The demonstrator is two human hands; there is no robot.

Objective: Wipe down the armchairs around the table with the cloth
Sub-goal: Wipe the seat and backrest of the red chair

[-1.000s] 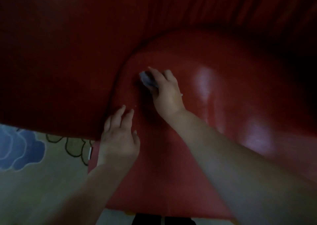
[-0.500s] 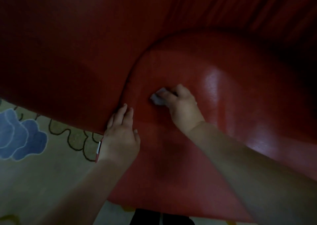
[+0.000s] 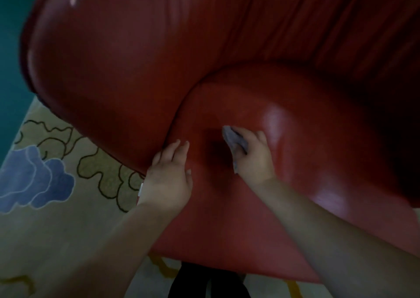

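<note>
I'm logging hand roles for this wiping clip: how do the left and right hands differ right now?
The right hand grips the grey cloth on the red seat cushion; the left hand holds nothing. The left hand's fingers lie fairly straight by the seam near the cushion's edge; the right hand's curl round the cloth farther in. Both rest on the armchair.

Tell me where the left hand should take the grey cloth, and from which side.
Take the free end of the grey cloth that pokes out beyond the right hand, coming from the left hand side across the red seat. The rest is bunched under the fingers.
</note>
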